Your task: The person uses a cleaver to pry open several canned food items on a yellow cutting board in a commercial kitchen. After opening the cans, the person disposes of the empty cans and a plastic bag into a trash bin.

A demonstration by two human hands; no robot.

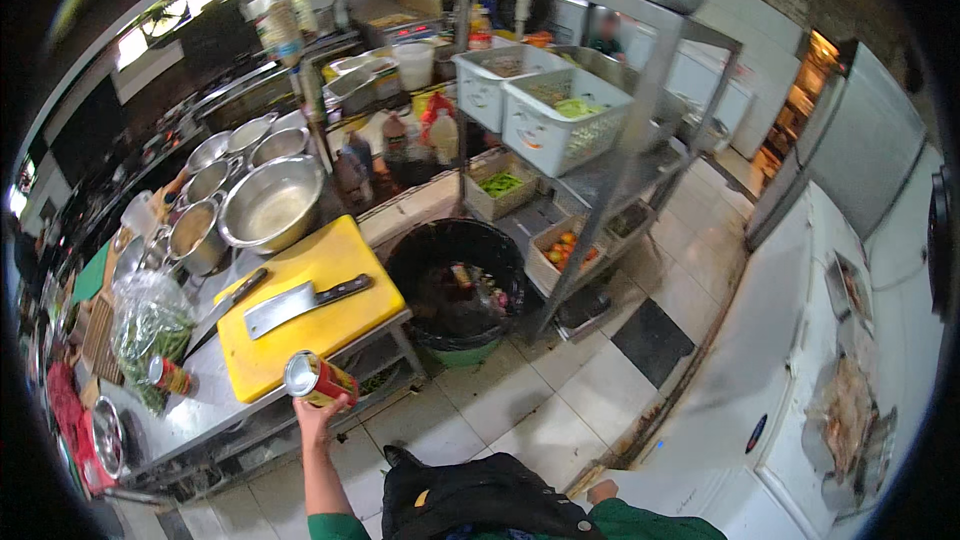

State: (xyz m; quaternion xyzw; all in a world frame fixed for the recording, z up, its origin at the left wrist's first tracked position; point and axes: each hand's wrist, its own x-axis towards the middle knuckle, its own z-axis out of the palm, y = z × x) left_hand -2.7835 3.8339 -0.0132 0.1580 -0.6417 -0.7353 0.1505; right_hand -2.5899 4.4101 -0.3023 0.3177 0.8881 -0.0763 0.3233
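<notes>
My left hand grips a tin can with a red and yellow label, held up beside the front edge of the steel table. The can's silvery end faces up; whether it is opened is unclear. Close by on the table is a yellow cutting board carrying a cleaver. A kitchen knife rests over the board's left edge. Farther left lies a second can by a clear plastic bag of green vegetables. My right hand is low beside the white chest freezer, its fingers mostly hidden.
A black-lined bin stands past the table's end. Beside it rises a metal rack with white baskets and a box of tomatoes. Metal pots and a large basin crowd the table's back. A person is in the background.
</notes>
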